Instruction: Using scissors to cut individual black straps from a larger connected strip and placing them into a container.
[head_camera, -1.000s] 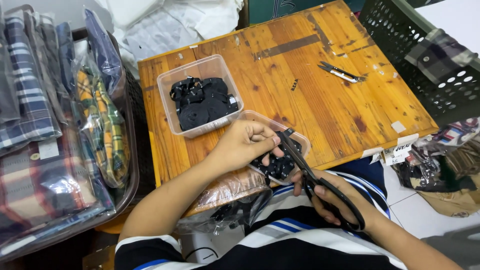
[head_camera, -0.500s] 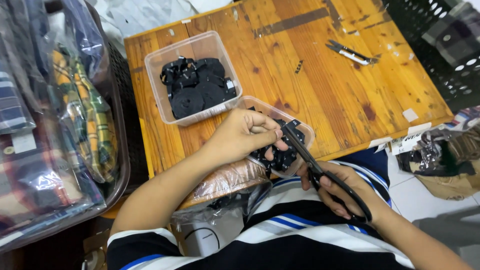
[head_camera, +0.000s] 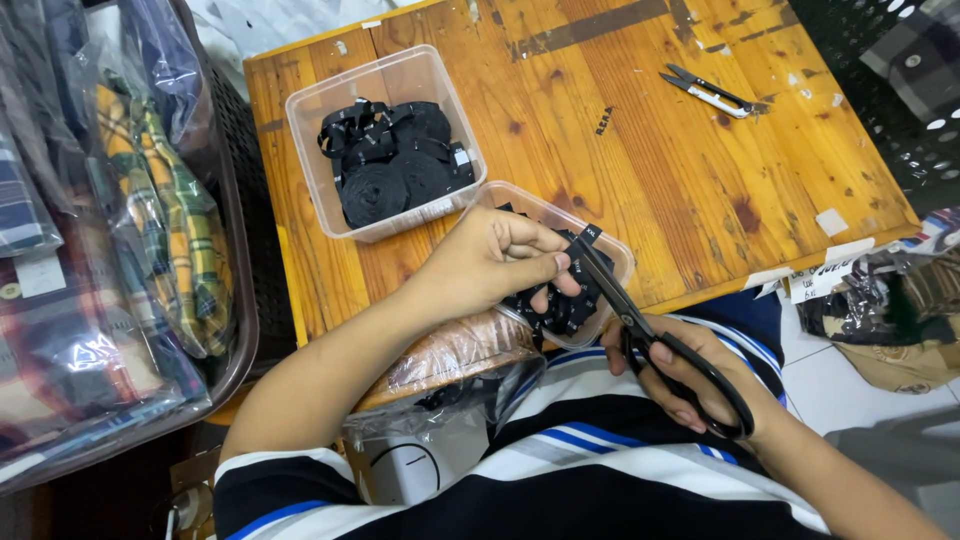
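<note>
Wooden table (head_camera: 700, 180): left hand (head_camera: 490, 265) pinches black strip (head_camera: 588, 236); right hand (head_camera: 690, 375) grips scissors (head_camera: 640, 325), seemingly closed.

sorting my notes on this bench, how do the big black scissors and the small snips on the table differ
The big black scissors are in the right hand, blades over a clear tub; the small snips lie untouched on the wooden table. The scissors are longer, with looped handles; the snips show no loops. The scissors are all black; the snips look partly pale metal. Both are cutting tools.
</note>
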